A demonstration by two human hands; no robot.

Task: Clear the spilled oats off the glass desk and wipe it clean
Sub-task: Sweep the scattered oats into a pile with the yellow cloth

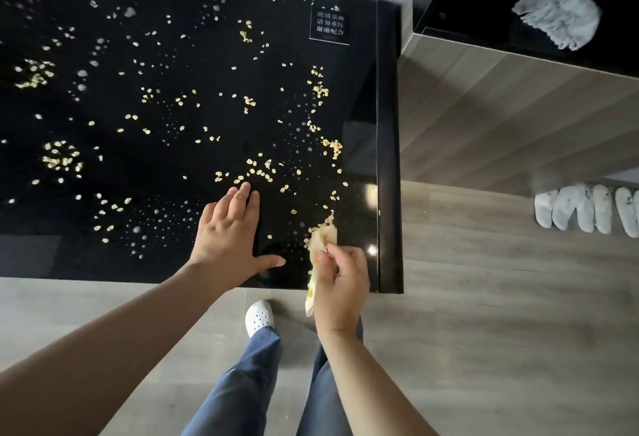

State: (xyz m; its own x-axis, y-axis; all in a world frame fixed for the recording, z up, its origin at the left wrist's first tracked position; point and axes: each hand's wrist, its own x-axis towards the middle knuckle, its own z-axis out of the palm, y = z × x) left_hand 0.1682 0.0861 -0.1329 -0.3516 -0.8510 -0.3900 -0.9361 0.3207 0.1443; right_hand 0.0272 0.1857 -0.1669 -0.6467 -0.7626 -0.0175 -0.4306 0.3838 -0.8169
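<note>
1. My right fingers (328,257) pinch a pale yellow cloth (321,245); its top end touches the desk (173,262) beside the near right corner, its tail hangs past the near edge.
2. Right hand (340,283) sits over the near edge, knuckles up.
3. Left hand (230,235) flat on the glass, fingers spread and holding nothing, thumb pointing toward the cloth. It is just left of the right hand, the two apart.
4. Oats (259,169) scattered over most of the black glass: thin clumps along the right edge, a small heap touching the cloth's top end, more clumps toward the left edge and far corner.
5. Pale reflections dot the glass between the flakes.
6. White-lettered label (330,25) near the far right corner.
7. Off the desk, right: a dark shelf with a crumpled white rag (560,13), and white slippers (584,212) in a row on the wood floor.
8. My white shoe (259,316) shows below the near edge.
</note>
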